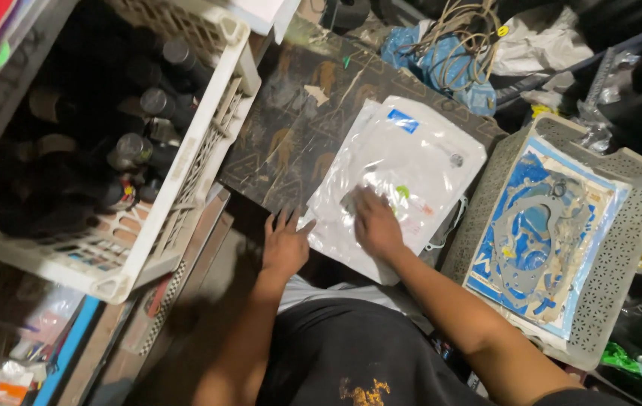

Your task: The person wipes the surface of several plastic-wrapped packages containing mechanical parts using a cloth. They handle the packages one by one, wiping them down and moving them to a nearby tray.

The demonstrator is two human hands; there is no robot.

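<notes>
Both hands rest flat on a clear plastic packet lying on the dark patterned desk. The right hand lies palm down near the packet's middle, fingers together and slightly curled, pressing on the film without clamping it. The left hand lies at the packet's near left corner, fingers spread apart on the desk edge, gripping nothing.

Progress, judged from the layout: the packet is out on the desk and being flattened or felt through; it is not lifted, and whether it is opened cannot be told. A similar gasket sheet on blue backing already lies in the grey perforated tray just to the right, so one item appears placed and one remains in hand.

Count:
- Clear packets on the desk: one stack; at least two overlapping layers show, exact number unclear.
- Gasket sheets in the tray: one visible.
- Grey trays: one.
- White crates: one, to the left, holding several dark bottles; at least four caps show.
- Coiled cord on a blue bag: one.
</notes>
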